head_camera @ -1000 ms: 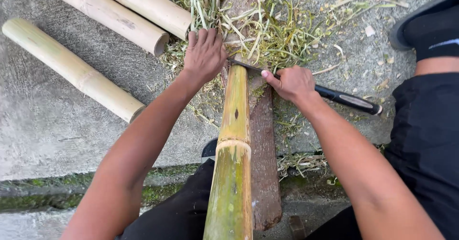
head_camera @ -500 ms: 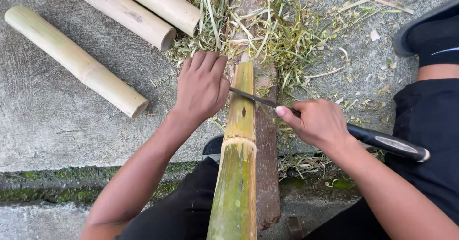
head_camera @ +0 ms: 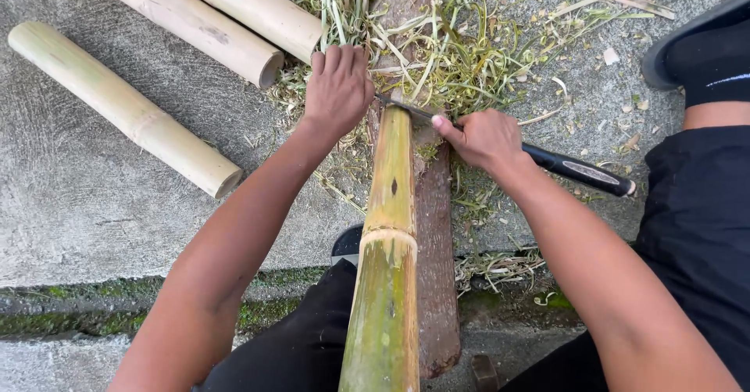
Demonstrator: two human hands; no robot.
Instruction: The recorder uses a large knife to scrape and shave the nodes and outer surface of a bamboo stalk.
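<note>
Right now I see no packages or signs; the nearest thing to a label is a pale oval patch on the black handle of the knife (head_camera: pixel 547 161), at the right of centre. My right hand (head_camera: pixel 484 138) is wrapped shut around that handle near the blade, thumb stretched toward the blade's back. The thin blade runs up and left from the fist, across the top end of the green bamboo stalk (head_camera: pixel 387 259), which rises from the bottom centre of the frame and lies along a brown log (head_camera: pixel 433 275). My left hand (head_camera: pixel 337 87) sits just left of the stalk's tip, palm down, fingers bent; it hides the blade's far end, so I cannot tell whether it presses on the blade or grips anything. Green shavings (head_camera: pixel 461 56) are heaped across the upper centre. Three cut pale bamboo sections (head_camera: pixel 125 107) lie slanted on the concrete (head_camera: pixel 70 212) at upper left, well apart from both hands.
</note>
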